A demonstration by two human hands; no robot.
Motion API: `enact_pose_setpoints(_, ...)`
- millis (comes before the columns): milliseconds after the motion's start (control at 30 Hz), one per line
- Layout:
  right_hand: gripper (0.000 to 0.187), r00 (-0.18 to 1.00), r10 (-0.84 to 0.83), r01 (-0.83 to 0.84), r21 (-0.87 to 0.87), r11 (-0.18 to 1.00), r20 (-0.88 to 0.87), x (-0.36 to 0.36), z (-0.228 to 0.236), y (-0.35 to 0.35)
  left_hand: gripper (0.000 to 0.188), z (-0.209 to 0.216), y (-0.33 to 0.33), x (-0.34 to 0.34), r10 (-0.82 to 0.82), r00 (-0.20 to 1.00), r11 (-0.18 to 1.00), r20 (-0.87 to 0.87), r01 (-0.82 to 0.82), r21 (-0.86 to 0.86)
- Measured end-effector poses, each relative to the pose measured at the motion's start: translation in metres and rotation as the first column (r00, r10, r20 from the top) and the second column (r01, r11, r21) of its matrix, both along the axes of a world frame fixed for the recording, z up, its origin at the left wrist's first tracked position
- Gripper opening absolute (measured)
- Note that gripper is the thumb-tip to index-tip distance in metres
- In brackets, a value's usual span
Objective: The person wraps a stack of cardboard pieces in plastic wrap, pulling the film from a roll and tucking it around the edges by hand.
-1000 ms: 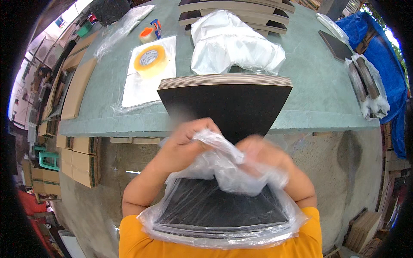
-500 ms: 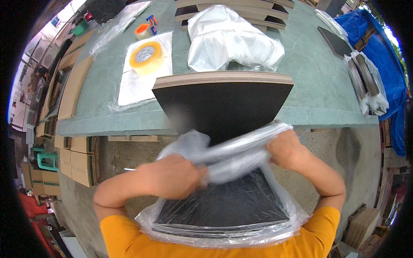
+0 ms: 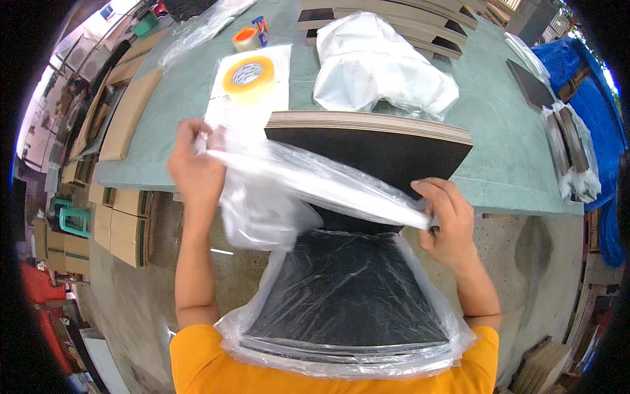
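Plastic bag (image 3: pixel 328 180): you held it across the front of the black board stack (image 3: pixel 380 148), whose top rose above the worktop's (image 3: pixel 505 164) near edge; whether the two touched was unclear. Half a second earlier your hands were lower on the left and higher on the right; now the left hand (image 3: pixel 200 164) was raised and out to the side, pinching one end, while the right hand (image 3: pixel 449 220) pinched the other between thumb and fingers. That drew the film into a taut strip, apparently straightening its edge, with a loose fold hanging left. It also left more of the plastic-wrapped black panel (image 3: pixel 348 289) near your body in view.

Toward the worktop's far left corner lay a yellowish tape roll (image 3: pixel 265 77) and an orange-cored roll (image 3: pixel 247 39). Beyond the right edge hung a blue tarpaulin (image 3: pixel 594 111); cardboard cartons (image 3: pixel 125 236) and a teal stool (image 3: pixel 75 222) stood at left.
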State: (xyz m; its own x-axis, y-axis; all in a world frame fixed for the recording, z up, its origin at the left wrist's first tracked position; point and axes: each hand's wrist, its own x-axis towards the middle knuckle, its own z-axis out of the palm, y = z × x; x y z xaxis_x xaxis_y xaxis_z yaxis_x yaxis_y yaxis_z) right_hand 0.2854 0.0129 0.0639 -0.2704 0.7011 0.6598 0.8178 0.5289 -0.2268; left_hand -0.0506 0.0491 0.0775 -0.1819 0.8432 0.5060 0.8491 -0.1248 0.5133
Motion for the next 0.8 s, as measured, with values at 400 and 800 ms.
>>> enact_pose_setpoints(400,0.053,0.984,-0.087,0.098,0.063,0.993,-0.157,0.025,0.005,-0.014,0.054,-0.007,-0.03,0.012,-0.28,0.829,0.878,-0.484,0.425,0.22)
enact_pose_setpoints(800,0.04,0.411,-0.515,-0.901,-0.423,-0.101,-0.752,0.077,-0.164,-0.014,0.042,-0.166,-0.024,-0.036,-0.017,0.317,0.127,0.948,0.941,-0.312)
